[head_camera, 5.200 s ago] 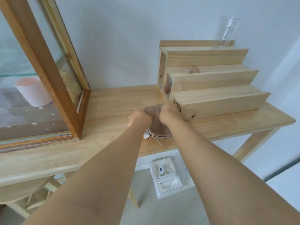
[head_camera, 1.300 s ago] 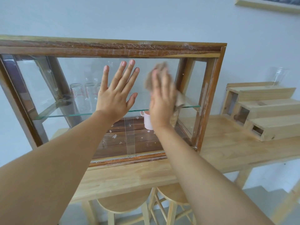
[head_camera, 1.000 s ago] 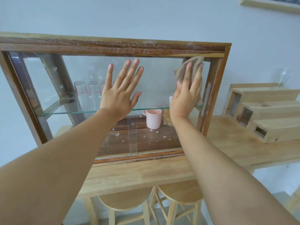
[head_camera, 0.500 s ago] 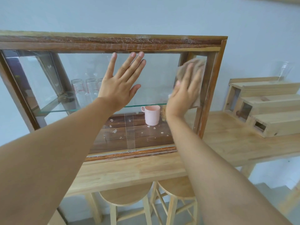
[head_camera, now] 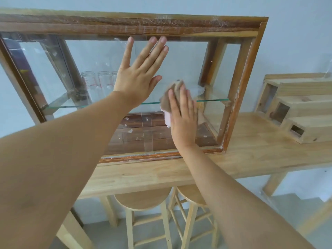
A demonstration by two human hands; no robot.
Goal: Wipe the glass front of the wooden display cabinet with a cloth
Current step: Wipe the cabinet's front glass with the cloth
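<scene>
The wooden display cabinet (head_camera: 136, 24) stands on a light wooden table (head_camera: 251, 151), its glass front (head_camera: 186, 62) facing me. My left hand (head_camera: 140, 74) lies flat on the upper middle of the glass with fingers spread. My right hand (head_camera: 183, 119) presses a brown cloth (head_camera: 170, 96) flat against the glass right of centre, at the level of the inner glass shelf (head_camera: 59, 106). A pink cup (head_camera: 167, 117) inside is mostly hidden behind that hand. White specks dot the lower glass.
Clear measuring glasses (head_camera: 95, 83) stand on the inner shelf at the left. A stepped wooden rack (head_camera: 301, 108) sits on the table to the right. Two wooden stools (head_camera: 143, 200) are tucked under the table. A pale wall is behind.
My right hand has slid the cloth from the upper right corner of the glass down and leftward to mid height. My left hand stays flat on the glass.
</scene>
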